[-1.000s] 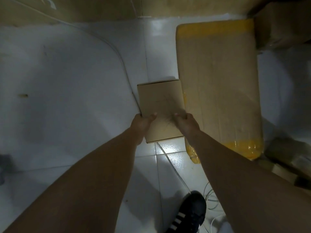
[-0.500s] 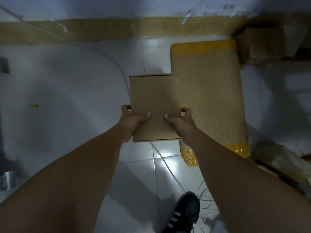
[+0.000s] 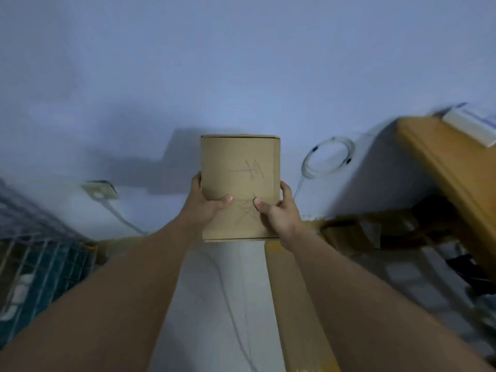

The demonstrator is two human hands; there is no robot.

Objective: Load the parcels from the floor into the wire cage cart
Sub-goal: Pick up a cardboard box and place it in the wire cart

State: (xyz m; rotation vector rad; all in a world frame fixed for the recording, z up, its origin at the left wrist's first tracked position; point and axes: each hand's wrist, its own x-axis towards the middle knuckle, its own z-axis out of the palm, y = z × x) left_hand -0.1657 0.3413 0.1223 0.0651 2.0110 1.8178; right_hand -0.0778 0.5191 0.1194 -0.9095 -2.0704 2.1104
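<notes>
Cardboard fills the centre of the view: a small brown box (image 3: 240, 183) that I hold out in front of me at arm's length, raised against a pale blue-grey wall (image 3: 241, 63). My left hand (image 3: 205, 204) grips its left edge and my right hand (image 3: 276, 210) grips its right edge, with both thumbs pressed flat on the face turned toward me and the other fingers wrapped behind it, out of sight. Faint pencil-like scribbles mark that face. The box is upright, clear of the floor and touching nothing but my hands. Below it, past my right forearm, a long flat parcel (image 3: 292, 304) in brown wrapping with yellow tape lies on the pale tiled floor (image 3: 214, 304). At the far left edge, blurred, stands the wire cage cart (image 3: 35, 253), its grid showing something dark blue inside; it is well apart from the box. On the wall hang a coil of white cable (image 3: 327, 159) to the right of the box and a small wall plate (image 3: 100, 189) to the left. A wooden piece of furniture (image 3: 442, 167) leans into view on the right, with more cardboard packages (image 3: 346, 234), dim and blurred, on the floor beneath it.
</notes>
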